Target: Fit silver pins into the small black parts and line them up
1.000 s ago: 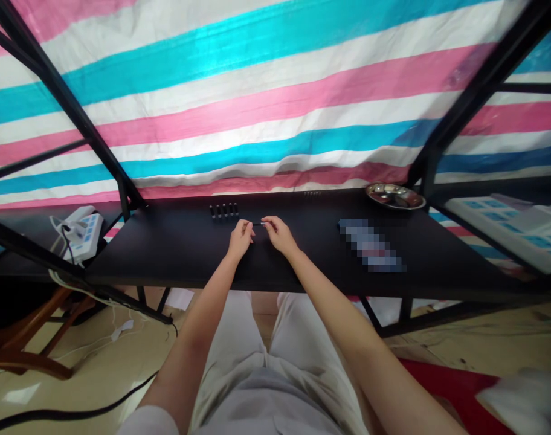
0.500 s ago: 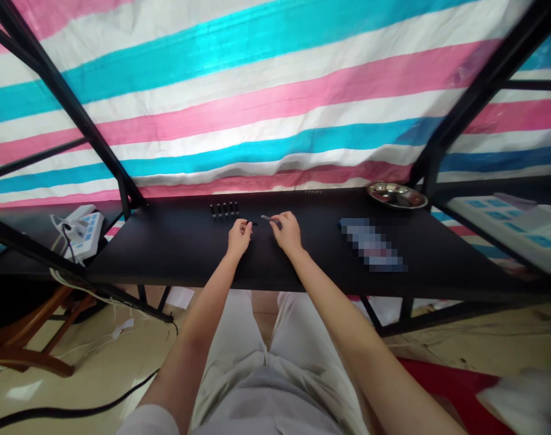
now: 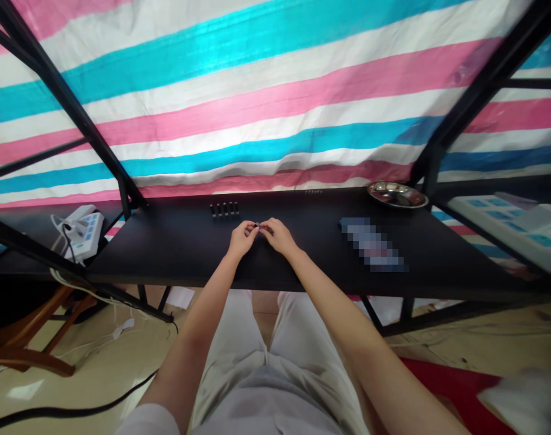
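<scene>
My left hand (image 3: 243, 238) and my right hand (image 3: 279, 234) meet over the middle of the black table (image 3: 302, 266), fingertips almost touching. Both are closed in a pinch. Between them shows a small dark piece (image 3: 257, 225), mostly covered by the fingers. The left fingers grip a small black tube, and the right fingers hold a small thin piece whose shape is now hidden. Just beyond my left hand, several short black tubes (image 3: 225, 209) with pale ends stand in a row.
A round shiny metal dish (image 3: 397, 195) sits at the back right. A blurred-out flat item (image 3: 373, 244) lies right of my hands. Several tiny pale pieces (image 3: 313, 192) line the back edge. A white power strip (image 3: 86, 237) with cables is at left.
My hands have come together from a short gap apart. The pale thin piece that stuck out of my right fingers is now hidden where it meets the black tube.
</scene>
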Action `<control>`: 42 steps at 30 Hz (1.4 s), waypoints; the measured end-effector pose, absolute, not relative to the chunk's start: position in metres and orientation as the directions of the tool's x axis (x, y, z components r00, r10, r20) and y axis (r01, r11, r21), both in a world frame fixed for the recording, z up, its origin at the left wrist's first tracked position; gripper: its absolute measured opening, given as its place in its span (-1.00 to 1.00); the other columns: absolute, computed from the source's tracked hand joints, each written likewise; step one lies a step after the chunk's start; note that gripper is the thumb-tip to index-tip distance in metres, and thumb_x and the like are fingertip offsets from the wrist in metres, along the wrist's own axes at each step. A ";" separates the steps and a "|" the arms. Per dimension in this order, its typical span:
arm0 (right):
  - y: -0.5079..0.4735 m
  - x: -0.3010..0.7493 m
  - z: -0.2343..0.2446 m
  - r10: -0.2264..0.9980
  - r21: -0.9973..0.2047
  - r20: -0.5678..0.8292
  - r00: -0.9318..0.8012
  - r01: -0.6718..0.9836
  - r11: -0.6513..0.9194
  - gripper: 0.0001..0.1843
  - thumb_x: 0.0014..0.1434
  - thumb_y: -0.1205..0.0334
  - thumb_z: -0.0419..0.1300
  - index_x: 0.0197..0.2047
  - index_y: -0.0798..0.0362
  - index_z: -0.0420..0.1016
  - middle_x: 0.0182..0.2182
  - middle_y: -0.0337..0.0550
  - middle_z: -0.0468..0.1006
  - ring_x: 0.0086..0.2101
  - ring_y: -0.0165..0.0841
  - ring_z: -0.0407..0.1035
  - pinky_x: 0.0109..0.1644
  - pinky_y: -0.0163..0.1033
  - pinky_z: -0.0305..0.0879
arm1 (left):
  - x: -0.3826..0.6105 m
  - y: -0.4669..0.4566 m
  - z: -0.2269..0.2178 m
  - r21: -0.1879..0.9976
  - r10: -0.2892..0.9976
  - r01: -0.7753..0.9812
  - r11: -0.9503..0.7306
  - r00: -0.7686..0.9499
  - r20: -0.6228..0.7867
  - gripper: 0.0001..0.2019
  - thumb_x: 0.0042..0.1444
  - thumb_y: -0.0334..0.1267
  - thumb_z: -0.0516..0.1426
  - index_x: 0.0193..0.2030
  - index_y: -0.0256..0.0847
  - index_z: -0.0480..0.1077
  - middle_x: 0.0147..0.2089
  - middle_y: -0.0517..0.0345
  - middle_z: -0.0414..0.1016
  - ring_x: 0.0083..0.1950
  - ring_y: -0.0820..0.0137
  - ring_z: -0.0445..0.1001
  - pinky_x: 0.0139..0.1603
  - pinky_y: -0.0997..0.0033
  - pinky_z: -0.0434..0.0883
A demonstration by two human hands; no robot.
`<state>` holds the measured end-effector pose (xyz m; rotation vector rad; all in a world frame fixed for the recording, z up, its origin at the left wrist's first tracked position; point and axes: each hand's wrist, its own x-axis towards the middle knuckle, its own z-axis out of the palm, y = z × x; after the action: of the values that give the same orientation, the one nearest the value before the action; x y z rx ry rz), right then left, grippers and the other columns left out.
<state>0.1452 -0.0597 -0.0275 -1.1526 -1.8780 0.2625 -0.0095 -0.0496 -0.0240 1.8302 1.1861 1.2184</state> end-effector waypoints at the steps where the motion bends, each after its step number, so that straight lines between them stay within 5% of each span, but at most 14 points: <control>1: -0.060 0.145 -0.028 0.799 -0.568 0.574 -0.180 0.614 0.547 -0.81 0.16 0.18 0.04 -0.27 0.00 0.45 -0.41 -0.13 0.38 -0.34 -0.31 0.26 -0.22 -0.18 0.25 | -0.010 -0.050 -0.024 0.857 0.919 0.332 -0.395 0.168 0.358 -0.78 0.01 -0.16 0.11 -0.26 -0.25 0.37 -0.42 0.22 0.39 -0.55 0.60 0.26 -0.43 0.54 0.32; 11: -0.064 0.145 -0.024 0.784 -0.488 0.559 -0.269 0.658 0.573 -0.85 0.13 0.24 0.03 -0.34 0.04 0.41 -0.43 -0.13 0.39 -0.37 -0.32 0.25 -0.26 -0.20 0.22 | -0.011 -0.055 -0.017 0.839 0.914 0.364 -0.404 0.193 0.357 -0.82 -0.01 -0.21 0.12 -0.30 -0.26 0.39 -0.39 0.17 0.43 -0.53 0.58 0.27 -0.43 0.55 0.30; 21: -0.017 0.177 -0.015 0.885 -0.806 0.433 0.170 0.512 0.297 -0.72 -0.03 0.00 0.14 -0.49 0.07 0.35 -0.56 -0.20 0.39 -0.51 -0.39 0.24 -0.34 -0.24 0.22 | -0.011 -0.056 -0.013 0.812 0.932 0.459 -0.362 0.159 0.325 -0.89 0.04 -0.31 0.06 -0.32 -0.25 0.39 -0.40 0.20 0.41 -0.52 0.57 0.26 -0.38 0.52 0.28; 29: 0.036 0.216 -0.020 0.897 -0.771 0.329 0.294 0.632 0.075 -0.78 -0.09 0.09 0.17 -0.52 0.08 0.38 -0.52 -0.13 0.46 -0.48 -0.35 0.30 -0.31 -0.23 0.21 | -0.012 -0.056 -0.011 0.704 0.897 0.557 -0.440 0.246 0.366 -0.88 0.06 -0.33 0.02 -0.38 -0.21 0.39 -0.39 0.18 0.40 -0.45 0.51 0.29 -0.31 0.48 0.28; 42: 0.059 0.220 -0.034 0.890 -0.709 0.340 0.304 0.705 0.030 -0.85 -0.05 0.16 0.17 -0.49 0.08 0.41 -0.47 -0.11 0.49 -0.44 -0.32 0.33 -0.29 -0.22 0.22 | -0.012 -0.058 -0.008 0.612 0.864 0.610 -0.503 0.349 0.362 -0.85 0.09 -0.32 0.00 -0.37 -0.19 0.38 -0.42 0.16 0.34 -0.37 0.45 0.30 -0.28 0.44 0.27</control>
<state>0.2203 0.0591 -0.0343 -1.7211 -1.4503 0.2733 -0.0116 -0.0580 -0.0077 2.2477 1.2964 0.9440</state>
